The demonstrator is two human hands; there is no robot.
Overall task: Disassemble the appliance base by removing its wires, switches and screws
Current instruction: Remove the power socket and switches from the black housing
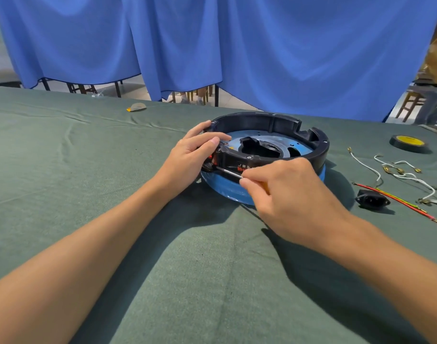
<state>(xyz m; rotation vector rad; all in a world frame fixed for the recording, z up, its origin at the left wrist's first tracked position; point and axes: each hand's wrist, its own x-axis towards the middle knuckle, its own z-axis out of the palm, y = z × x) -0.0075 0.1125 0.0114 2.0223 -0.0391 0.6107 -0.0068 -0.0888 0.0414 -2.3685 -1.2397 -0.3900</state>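
Your left hand curls over near-left rim of appliance base, gripping to steady it. Your right hand pinches screwdriver, fingers closed round handle, shaft pointing left at red switch in side wall. Base sits on desk, right of centre. Step in hand, likely: freeing switch or its screw; tip contact unclear. Next move calls for firm rim hold, tip seated square, gentle force. White wires and socket lie out at right.
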